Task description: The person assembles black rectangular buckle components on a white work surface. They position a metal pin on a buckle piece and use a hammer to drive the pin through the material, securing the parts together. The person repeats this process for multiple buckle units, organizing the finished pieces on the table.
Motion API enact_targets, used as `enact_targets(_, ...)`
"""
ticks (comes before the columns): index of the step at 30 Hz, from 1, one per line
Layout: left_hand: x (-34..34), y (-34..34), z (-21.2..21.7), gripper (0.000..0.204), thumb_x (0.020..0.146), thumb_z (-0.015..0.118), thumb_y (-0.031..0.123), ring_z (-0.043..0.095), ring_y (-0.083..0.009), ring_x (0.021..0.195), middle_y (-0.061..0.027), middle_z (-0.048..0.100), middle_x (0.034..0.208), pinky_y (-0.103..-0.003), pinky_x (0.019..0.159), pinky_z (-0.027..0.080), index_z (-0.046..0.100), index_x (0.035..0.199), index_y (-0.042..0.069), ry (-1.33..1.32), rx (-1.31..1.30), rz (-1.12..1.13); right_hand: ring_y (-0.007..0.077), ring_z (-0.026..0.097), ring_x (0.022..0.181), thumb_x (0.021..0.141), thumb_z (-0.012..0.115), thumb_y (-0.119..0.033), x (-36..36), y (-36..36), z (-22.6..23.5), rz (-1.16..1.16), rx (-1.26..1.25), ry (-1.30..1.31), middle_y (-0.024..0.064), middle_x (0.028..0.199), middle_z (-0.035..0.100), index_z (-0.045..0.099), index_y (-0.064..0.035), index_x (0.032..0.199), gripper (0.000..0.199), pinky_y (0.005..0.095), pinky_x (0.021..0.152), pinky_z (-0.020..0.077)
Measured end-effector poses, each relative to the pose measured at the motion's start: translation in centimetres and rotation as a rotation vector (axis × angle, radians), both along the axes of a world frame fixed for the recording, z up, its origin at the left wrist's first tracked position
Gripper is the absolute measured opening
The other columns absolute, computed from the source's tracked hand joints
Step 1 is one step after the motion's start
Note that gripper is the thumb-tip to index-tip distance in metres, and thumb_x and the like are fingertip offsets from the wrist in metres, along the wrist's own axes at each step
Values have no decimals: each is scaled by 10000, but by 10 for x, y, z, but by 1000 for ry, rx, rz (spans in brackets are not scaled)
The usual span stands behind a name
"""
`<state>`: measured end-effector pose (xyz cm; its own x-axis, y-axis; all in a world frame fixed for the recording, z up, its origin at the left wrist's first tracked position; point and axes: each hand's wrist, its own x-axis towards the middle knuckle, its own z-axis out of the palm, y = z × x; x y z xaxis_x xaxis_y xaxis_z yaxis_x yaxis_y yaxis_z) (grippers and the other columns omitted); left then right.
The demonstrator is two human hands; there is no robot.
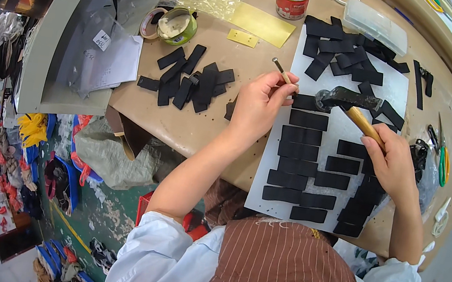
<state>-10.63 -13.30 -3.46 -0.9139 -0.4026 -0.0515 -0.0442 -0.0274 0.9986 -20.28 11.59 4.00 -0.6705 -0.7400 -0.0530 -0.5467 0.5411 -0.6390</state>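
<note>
My left hand [259, 106] pinches a slim metal punch [280, 69], which leans with its top end up and to the left. Its lower tip is hidden by my fingers, at the left end of a short black strip [306, 102]. In my right hand [392, 157] is a hammer [367, 127] with a wooden handle and a dark, worn head, held over the white board [259, 187] to the right of the punch. Short black strips [301, 135] lie in rows on the board below both hands. A loose heap of similar strips [345, 52] covers the board's far end.
More black strips [206, 85] lie left on the brown table. Behind stand a red tin of rods [291, 4], a green tape roll [178, 26], yellow sheets [262, 24] and a clear plastic box [375, 26]. Scissors [444, 159] and white snips [441, 217] lie right.
</note>
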Motion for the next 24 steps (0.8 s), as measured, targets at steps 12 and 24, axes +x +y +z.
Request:
enact_targets(12, 0, -2, 0, 129, 977, 528, 61, 652, -120, 921, -47, 640, 992, -276, 796, 586, 609, 1050, -9, 11, -26, 0, 253, 433, 566, 929, 592, -191, -3, -1, 4, -5, 54, -108, 129, 627, 470, 531, 8, 870, 216, 357, 552, 374)
enact_targets(24, 4, 1, 1, 44, 900, 600, 9, 671, -211, 761, -108, 657, 903, -318, 645, 531, 607, 928, -23, 229, -658, 0, 51, 417, 580, 987, 529, -240, -18, -15, 56, -145, -283, -191, -63, 639, 431, 586, -35, 894, 232, 244, 510, 332)
